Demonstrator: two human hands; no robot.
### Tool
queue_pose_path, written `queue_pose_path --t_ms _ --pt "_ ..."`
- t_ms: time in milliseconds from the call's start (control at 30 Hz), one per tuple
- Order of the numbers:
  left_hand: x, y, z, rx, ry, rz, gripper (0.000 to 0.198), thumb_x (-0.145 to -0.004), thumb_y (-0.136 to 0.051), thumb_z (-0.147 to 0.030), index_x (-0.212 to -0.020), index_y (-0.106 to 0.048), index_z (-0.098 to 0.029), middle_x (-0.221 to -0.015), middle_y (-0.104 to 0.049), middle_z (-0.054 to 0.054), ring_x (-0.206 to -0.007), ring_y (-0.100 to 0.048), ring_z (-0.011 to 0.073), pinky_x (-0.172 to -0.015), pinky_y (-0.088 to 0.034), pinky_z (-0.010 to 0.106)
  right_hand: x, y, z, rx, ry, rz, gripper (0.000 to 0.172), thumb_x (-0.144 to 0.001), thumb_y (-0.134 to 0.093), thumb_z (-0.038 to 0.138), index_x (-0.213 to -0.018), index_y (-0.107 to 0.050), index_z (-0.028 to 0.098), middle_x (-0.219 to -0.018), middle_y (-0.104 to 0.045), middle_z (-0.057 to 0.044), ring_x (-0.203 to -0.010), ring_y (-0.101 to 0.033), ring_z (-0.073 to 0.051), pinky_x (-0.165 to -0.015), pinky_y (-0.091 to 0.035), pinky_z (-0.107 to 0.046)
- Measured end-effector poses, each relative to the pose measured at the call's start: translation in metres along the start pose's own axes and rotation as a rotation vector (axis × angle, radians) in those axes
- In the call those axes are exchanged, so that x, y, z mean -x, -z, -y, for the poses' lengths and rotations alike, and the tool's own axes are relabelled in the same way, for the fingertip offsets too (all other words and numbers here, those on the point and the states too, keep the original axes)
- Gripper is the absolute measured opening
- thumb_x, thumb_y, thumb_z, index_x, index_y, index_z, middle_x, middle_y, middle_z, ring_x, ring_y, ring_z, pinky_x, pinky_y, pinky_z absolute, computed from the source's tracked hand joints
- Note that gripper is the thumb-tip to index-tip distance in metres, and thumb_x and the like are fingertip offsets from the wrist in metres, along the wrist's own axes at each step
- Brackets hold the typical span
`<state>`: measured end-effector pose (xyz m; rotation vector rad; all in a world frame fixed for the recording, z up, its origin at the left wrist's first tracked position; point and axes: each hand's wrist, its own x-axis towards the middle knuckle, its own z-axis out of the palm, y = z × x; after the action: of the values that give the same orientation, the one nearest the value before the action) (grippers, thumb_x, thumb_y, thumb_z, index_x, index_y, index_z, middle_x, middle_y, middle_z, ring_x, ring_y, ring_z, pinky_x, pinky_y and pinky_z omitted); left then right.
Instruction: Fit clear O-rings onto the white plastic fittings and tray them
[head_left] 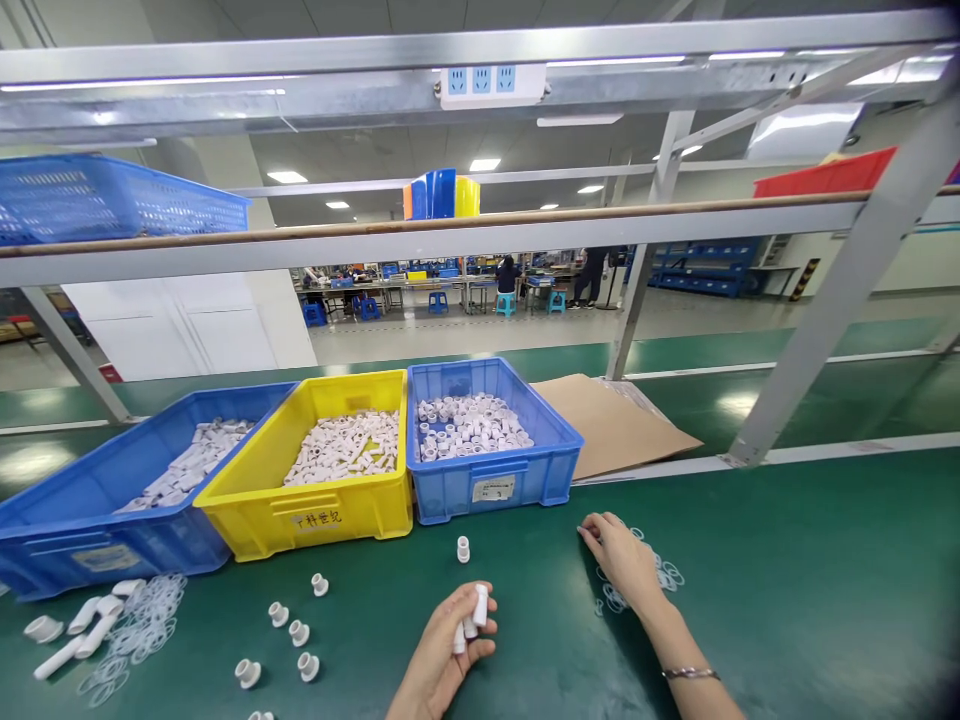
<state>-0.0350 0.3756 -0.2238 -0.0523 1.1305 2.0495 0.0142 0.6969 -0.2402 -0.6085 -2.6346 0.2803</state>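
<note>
My left hand [450,640] is closed round several small white plastic tube pieces [480,606], above the front middle of the green bench. To the right, my right hand [619,555] reaches over a loose pile of thin clear rings [666,572] and partly hides it. Its thumb and forefinger are pinched together; whatever is between them is too small to make out. One white flanged fitting [463,549] stands upright on the bench beyond my left hand. Several more white flanged fittings [298,632] are scattered to the left of it.
A long blue bin [112,550], a yellow bin [315,520] and a shorter blue bin [495,490] hold small white parts. Cardboard [615,425] lies behind. At left are larger white pieces [97,632] and another ring pile [142,630]. A slanted metal post [832,280] rises right.
</note>
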Motion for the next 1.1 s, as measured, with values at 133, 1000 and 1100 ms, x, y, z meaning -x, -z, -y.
queue_pose_path --t_ms 133,1000,1100 --pt "0.003 -0.002 -0.001 -0.01 0.001 -0.006 0.033 -0.085 -0.071 -0.031 -0.11 -0.066 -0.01 -0.094 -0.066 0.008 -0.071 -0.063 0.0118 -0.057 -0.059 0.02 0.0 0.004 0.003 -0.036 -0.042 -0.019 0.028 -0.097 -0.039 0.041 -0.092 -0.062 0.026 -0.09 -0.064 -0.002 -0.073 -0.062 -0.019 -0.053 -0.035 -0.027" --pt "-0.002 0.007 0.002 -0.054 -0.031 0.032 0.041 -0.078 -0.078 -0.04 -0.107 -0.066 -0.013 -0.09 -0.064 0.005 -0.062 -0.055 0.0065 -0.045 -0.045 0.013 0.001 0.003 0.022 -0.492 0.073 0.15 0.023 -0.097 -0.034 0.041 -0.095 -0.051 0.025 -0.08 -0.068 -0.002 -0.062 -0.061 -0.019 -0.059 -0.046 -0.031" --pt "-0.004 0.008 0.004 -0.078 -0.03 0.044 0.043 -0.078 -0.078 -0.04 -0.109 -0.066 -0.014 -0.091 -0.063 0.004 -0.064 -0.055 0.0067 -0.046 -0.046 0.013 0.003 0.003 0.028 -0.527 0.101 0.185 0.03 -0.1 -0.031 0.044 -0.104 -0.052 0.024 -0.083 -0.067 -0.003 -0.065 -0.062 -0.019 -0.06 -0.049 -0.03"
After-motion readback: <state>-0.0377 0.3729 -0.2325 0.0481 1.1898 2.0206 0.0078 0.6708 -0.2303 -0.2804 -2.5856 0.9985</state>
